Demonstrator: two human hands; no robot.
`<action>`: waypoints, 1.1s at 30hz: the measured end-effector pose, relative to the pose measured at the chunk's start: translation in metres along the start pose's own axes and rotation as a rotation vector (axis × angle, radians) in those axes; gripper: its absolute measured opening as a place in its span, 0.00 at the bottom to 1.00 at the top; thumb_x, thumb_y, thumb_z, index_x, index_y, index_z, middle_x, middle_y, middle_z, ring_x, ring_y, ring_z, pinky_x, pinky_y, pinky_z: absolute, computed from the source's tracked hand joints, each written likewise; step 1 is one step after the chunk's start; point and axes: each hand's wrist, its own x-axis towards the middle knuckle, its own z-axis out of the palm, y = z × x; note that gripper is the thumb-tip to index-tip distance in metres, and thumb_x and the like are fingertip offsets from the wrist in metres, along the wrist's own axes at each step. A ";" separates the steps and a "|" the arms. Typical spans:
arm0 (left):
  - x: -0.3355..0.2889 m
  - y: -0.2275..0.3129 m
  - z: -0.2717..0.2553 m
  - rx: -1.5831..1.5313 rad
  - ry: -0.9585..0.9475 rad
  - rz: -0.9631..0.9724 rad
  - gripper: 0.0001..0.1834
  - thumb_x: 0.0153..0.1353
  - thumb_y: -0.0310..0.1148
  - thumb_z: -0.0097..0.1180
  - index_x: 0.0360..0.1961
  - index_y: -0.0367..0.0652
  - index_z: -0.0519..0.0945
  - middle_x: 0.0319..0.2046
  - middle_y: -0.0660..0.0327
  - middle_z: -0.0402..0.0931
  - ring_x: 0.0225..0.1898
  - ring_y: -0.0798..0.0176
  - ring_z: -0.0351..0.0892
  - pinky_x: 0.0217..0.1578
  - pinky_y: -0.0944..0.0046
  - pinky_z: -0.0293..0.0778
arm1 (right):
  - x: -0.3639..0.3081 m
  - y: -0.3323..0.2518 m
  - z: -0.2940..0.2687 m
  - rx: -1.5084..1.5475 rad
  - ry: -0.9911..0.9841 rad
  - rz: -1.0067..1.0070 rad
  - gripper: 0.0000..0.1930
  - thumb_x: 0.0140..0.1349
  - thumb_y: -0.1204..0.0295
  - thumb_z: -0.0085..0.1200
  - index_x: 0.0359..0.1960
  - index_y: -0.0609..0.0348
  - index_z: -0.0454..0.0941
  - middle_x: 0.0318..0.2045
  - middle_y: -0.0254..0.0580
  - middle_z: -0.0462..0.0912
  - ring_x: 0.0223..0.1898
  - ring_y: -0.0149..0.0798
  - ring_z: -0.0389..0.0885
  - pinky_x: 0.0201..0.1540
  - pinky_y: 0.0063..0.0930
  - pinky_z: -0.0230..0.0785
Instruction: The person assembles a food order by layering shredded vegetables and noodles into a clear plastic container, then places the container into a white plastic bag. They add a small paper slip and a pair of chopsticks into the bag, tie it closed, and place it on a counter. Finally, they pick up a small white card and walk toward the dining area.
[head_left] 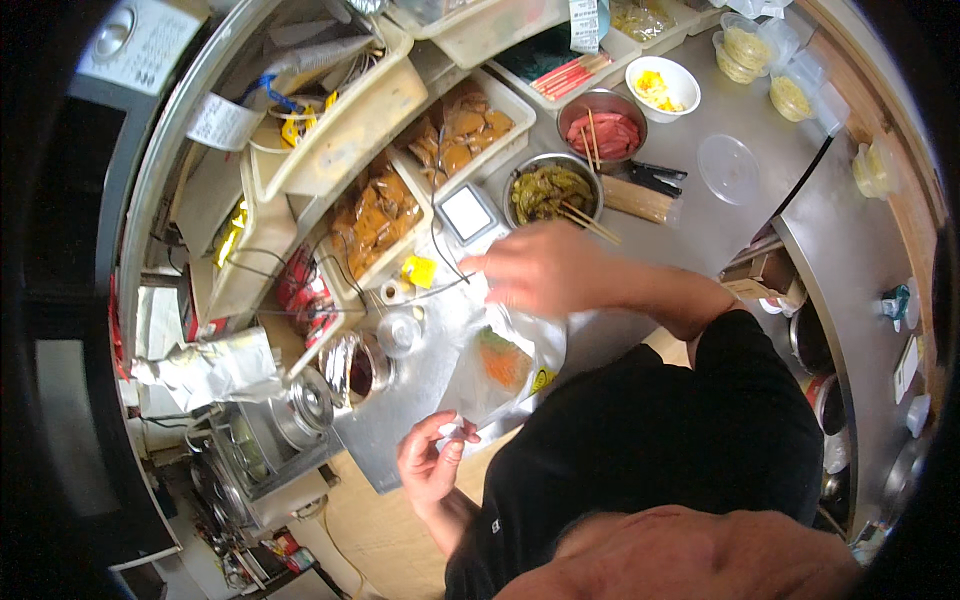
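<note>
Our left fingers (427,432) pinched something white (450,430); whether our blurred right fingers (502,272) gripped, we couldn't tell; hard tugging could've torn the bag (473,384).

A commercial-looking kitchen is shown by the steel bench (715,225), where greens (542,188) and red slices (612,142) are held in metal bowls (622,102), brown food (465,125) is bagged inside long bins (508,143), and filled clear tubs (745,50) are grouped along the edge.

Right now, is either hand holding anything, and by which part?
The left hand pinches something whitish, apparently an edge of the plastic bag. Whether the blurred right hand holds anything cannot be told.
</note>
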 end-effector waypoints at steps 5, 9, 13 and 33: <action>0.009 -0.007 0.000 -0.084 0.039 -0.041 0.17 0.59 0.22 0.54 0.50 0.31 0.71 0.34 0.49 0.79 0.34 0.58 0.80 0.40 0.59 0.75 | 0.016 0.186 -0.019 -0.435 0.042 0.481 0.15 0.63 0.64 0.42 0.40 0.58 0.79 0.38 0.52 0.80 0.38 0.52 0.79 0.41 0.44 0.72; 0.016 -0.007 0.003 -0.102 0.088 -0.090 0.15 0.60 0.23 0.55 0.48 0.31 0.71 0.32 0.48 0.79 0.34 0.57 0.80 0.40 0.57 0.76 | 0.020 0.344 -0.034 -0.628 -0.020 0.703 0.11 0.58 0.70 0.43 0.33 0.59 0.80 0.34 0.53 0.82 0.37 0.52 0.82 0.41 0.44 0.73; 0.026 -0.005 0.008 -0.082 0.161 -0.095 0.15 0.60 0.26 0.56 0.47 0.31 0.72 0.31 0.48 0.80 0.33 0.56 0.80 0.39 0.55 0.76 | 0.029 0.471 -0.022 -0.614 -0.032 0.753 0.12 0.54 0.71 0.45 0.34 0.60 0.80 0.36 0.52 0.82 0.37 0.49 0.82 0.39 0.44 0.74; 0.055 -0.014 0.016 -0.147 0.314 -0.147 0.12 0.62 0.22 0.51 0.46 0.30 0.73 0.31 0.52 0.78 0.34 0.60 0.80 0.38 0.60 0.77 | 0.032 0.555 -0.053 -1.007 -0.263 0.764 0.15 0.61 0.66 0.39 0.44 0.50 0.77 0.44 0.54 0.79 0.44 0.55 0.78 0.46 0.48 0.71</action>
